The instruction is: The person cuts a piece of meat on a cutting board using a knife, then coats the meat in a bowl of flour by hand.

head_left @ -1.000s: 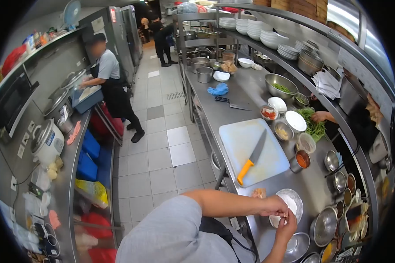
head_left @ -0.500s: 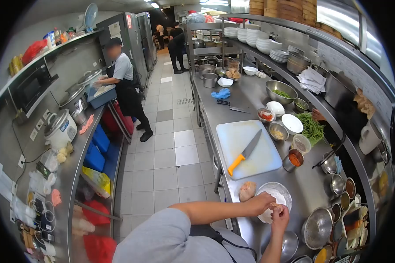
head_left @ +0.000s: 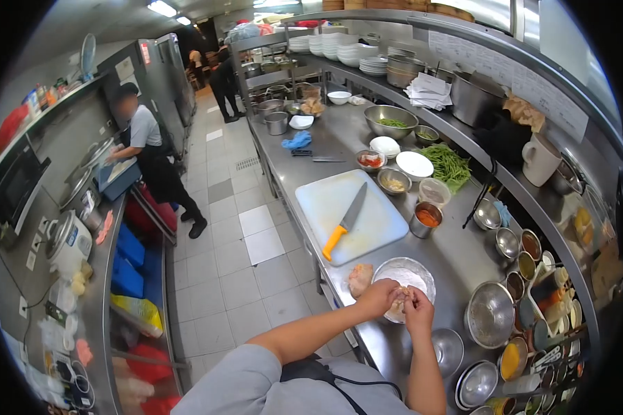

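My left hand [head_left: 381, 299] and my right hand [head_left: 418, 310] meet over a metal bowl of white powder [head_left: 426, 275]. Pinched between the fingers of both is a small, pale pinkish piece of food [head_left: 399, 297], which looks like raw meat; the fingers partly cover it. Just left of the bowl lies a larger lump of raw meat [head_left: 359, 279], apparently chicken. Beyond them, a knife with a yellow handle [head_left: 335, 242] rests on a white cutting board [head_left: 311, 202].
A metal cup of red sauce [head_left: 426, 220] stands right of the board, with green beans [head_left: 444, 166] farther back. Metal bowls [head_left: 490, 315] crowd the right side under a long shelf [head_left: 457, 63]. Across the aisle, a co-worker [head_left: 145, 142] handles a blue-grey tub [head_left: 118, 178].
My view has turned right, so the counter sits farther left in the picture. My hands remain together over the bowl, with the piece of food spread a little more between the fingers.
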The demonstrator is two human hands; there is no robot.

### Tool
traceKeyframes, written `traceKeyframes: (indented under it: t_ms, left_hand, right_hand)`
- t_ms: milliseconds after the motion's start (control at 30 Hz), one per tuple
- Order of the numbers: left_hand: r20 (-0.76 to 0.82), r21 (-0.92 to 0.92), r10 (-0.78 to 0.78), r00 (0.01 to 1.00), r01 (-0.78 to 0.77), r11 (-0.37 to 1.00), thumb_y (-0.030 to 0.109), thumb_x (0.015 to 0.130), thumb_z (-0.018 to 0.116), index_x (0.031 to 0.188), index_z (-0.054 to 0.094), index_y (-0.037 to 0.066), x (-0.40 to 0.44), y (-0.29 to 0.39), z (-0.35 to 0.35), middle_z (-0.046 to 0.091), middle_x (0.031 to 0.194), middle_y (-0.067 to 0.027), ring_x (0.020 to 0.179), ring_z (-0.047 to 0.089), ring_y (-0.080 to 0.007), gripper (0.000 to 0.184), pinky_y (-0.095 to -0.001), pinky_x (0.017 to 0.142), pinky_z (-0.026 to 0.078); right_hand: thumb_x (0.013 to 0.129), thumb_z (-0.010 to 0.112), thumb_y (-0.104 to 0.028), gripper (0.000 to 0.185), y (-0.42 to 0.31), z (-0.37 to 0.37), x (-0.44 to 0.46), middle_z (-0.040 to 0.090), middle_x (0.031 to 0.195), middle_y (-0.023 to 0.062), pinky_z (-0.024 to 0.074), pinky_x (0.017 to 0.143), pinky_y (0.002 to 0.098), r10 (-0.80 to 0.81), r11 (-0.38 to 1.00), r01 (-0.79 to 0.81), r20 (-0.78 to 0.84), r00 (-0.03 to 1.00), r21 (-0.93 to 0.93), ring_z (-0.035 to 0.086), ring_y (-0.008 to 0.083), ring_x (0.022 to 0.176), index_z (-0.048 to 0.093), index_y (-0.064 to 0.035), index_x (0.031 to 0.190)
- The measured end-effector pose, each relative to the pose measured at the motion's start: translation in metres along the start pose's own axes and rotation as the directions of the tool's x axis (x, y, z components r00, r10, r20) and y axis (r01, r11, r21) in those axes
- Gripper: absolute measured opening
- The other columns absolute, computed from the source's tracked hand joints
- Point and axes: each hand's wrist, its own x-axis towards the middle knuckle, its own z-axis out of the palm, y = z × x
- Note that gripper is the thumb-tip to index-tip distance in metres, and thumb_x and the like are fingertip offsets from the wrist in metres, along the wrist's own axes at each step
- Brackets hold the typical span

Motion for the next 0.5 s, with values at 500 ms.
traceKeyframes:
  t_ms: [500]
  left_hand:
    - [0.514,0.204,-0.043,0.857,-0.073,0.976,0.027,0.097,0.063,0.118,0.073,0.011,0.035,0.023,-0.008,0.075,0.109,-0.0209,0.105,0.07,-0.0377,0.028,-0.0475,0.091,0.056]
  right_hand:
    - [0.098,0.063,-0.018,0.05,0.007,-0.015,0.034,0.061,0.131,0.0197,0.0391,0.111,0.0512,-0.259,0.59,0.034,-0.149,0.954,-0.807,0.051,0.0406,0.125,0.055,-0.009,0.147]
